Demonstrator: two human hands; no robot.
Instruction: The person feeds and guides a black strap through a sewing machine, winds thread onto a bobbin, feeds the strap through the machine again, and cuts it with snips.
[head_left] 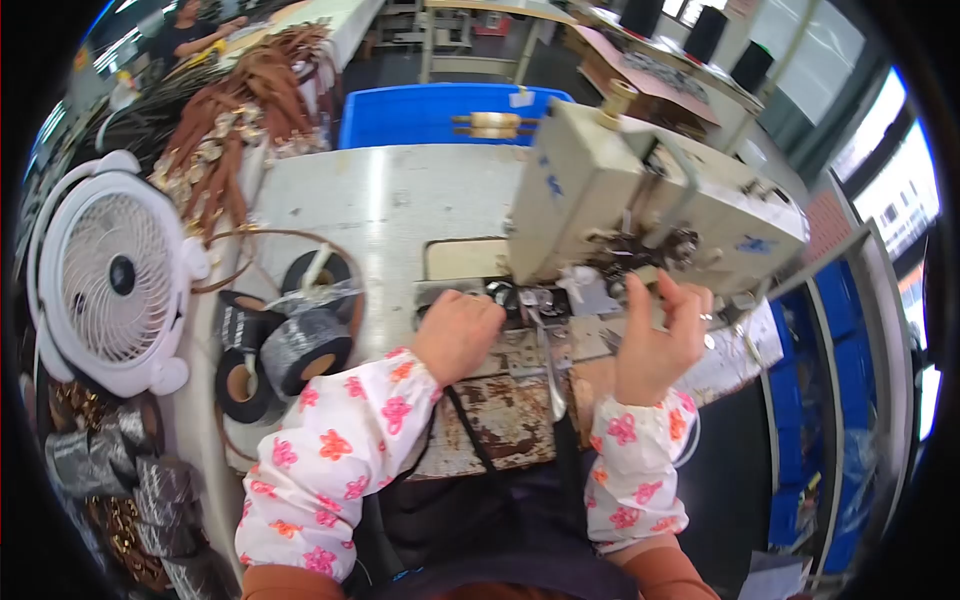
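The sewing machine (pixel 600 200) stands just beyond the fingers of both hands, and its dark, oily working parts are nearest to the right fingertips. The left hand (pixel 458 335) lies at the left of the metal machine bed (pixel 530 352). Its fingers are bent and close together, but what is under them is hidden, so I cannot tell if they press or pinch. A narrow black strip (pixel 468 430) hangs down from near this hand. The right hand (pixel 655 345) is raised, with thumb and forefinger bent towards each other. A small yellowish thing (pixel 648 275) is at their tips; whether it is gripped, I cannot tell. A ring (pixel 706 317) is on this hand.

On the machine are two blue marks, one on the end face (pixel 553 180) and one on the long side (pixel 755 243). Neither can be read. The white tag (pixel 521 98) on the blue bin (pixel 440 100), beyond the left fingers, is also too small to read.

To the left of the left fingers are plastic-wrapped rolls (pixel 305 345), and farther left a white fan (pixel 122 270). Beyond them lies a bundle of brown straps (pixel 225 115). Far behind, another person (pixel 190 35) is partly cut off by the picture edge.
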